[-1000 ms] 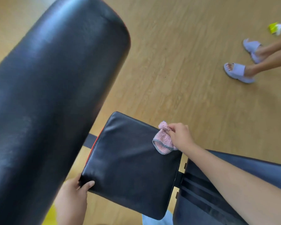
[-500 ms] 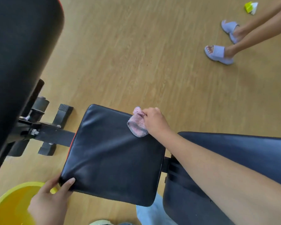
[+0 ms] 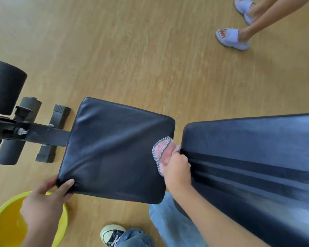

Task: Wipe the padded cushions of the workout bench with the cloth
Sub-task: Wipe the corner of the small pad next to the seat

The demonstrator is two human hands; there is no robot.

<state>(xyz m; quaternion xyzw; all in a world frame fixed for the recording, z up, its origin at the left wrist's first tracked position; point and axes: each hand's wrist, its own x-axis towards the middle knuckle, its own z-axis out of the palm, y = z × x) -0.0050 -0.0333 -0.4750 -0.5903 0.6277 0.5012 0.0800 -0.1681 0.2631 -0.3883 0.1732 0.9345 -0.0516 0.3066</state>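
Head view: my right hand [image 3: 177, 172] has its fingers bunched round the pink mesh cloth [image 3: 161, 152], at the right edge of the square black padded seat cushion [image 3: 114, 150]. Left hand [image 3: 43, 204] pinches its near-left corner. Risk, I judge: cloth snagging in the gap beside the long black back cushion [image 3: 257, 157].

One head-worn camera is looking steeply down from above the seat cushion [image 3: 114, 150], which is lying near the middle of the frame at close range. It is facing forward over the cushion toward the wooden floor [image 3: 132, 50] beyond. The backrest cushion [image 3: 257, 148] is running off the right edge beside the seat cushion, and the yellow basin [image 3: 5, 227] is sitting at the lower left corner. No second view is sharing the scene.
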